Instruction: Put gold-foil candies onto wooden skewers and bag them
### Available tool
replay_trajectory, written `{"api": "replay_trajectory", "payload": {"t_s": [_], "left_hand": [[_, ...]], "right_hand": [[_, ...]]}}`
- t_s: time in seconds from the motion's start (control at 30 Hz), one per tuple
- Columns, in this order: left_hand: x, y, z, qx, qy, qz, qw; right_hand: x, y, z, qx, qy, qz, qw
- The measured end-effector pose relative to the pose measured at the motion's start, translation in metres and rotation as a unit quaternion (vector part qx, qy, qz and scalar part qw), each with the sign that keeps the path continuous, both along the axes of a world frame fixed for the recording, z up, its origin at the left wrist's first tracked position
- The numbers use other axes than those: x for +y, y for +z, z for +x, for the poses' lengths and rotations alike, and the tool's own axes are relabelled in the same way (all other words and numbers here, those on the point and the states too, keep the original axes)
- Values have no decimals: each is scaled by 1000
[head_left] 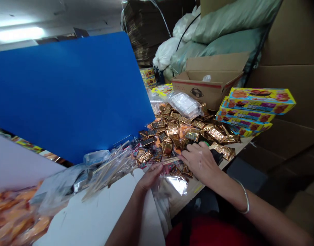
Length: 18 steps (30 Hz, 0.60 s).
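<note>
A few thin wooden sticks (171, 160) stretch between my two hands. My left hand (151, 175) pinches their near-left end between thumb and fingers. At their other end my right hand (200, 160), with a bangle on the wrist, has its fingers closed round the sticks. Shiny clear plastic film (179, 184) lies just below the hands. Beyond them spreads a heap of gold-wrapped packets (172, 131), with orange pieces mixed in. A dark object (218, 158) sits partly hidden beside my right hand.
A large blue board (75, 92) stands at the left. More wooden sticks (108, 169) and clear plastic trays (96, 157) lie near a white carton (95, 212). Yellow printed boxes (259, 102) are stacked at the right, an open cardboard box (198, 87) behind. Orange packets (21, 218) fill the lower left.
</note>
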State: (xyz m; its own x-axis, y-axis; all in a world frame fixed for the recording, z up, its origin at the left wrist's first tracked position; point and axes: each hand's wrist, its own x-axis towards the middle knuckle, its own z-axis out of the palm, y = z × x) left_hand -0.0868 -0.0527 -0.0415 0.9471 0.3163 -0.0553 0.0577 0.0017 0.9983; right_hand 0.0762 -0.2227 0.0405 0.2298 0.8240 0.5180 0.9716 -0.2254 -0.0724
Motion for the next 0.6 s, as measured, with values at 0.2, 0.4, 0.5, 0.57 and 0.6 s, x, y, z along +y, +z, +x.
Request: {"api": "replay_trajectory", "payload": {"t_s": [0.2, 0.4, 0.5, 0.57, 0.6], "left_hand": [[0, -1, 1, -4, 7, -28, 1000], [-4, 5, 2, 28, -7, 29, 999], [-9, 13, 4, 23, -24, 58, 998], [-13, 18, 5, 21, -31, 65, 997], [-14, 20, 5, 21, -36, 67, 997]], "right_hand": [[1, 2, -3, -38, 36, -13, 999], [9, 17, -2, -92, 135, -27, 986], [16, 21, -2, -100, 153, -18, 983], [20, 18, -3, -97, 153, -13, 983], [21, 16, -4, -94, 152, -12, 984]]}}
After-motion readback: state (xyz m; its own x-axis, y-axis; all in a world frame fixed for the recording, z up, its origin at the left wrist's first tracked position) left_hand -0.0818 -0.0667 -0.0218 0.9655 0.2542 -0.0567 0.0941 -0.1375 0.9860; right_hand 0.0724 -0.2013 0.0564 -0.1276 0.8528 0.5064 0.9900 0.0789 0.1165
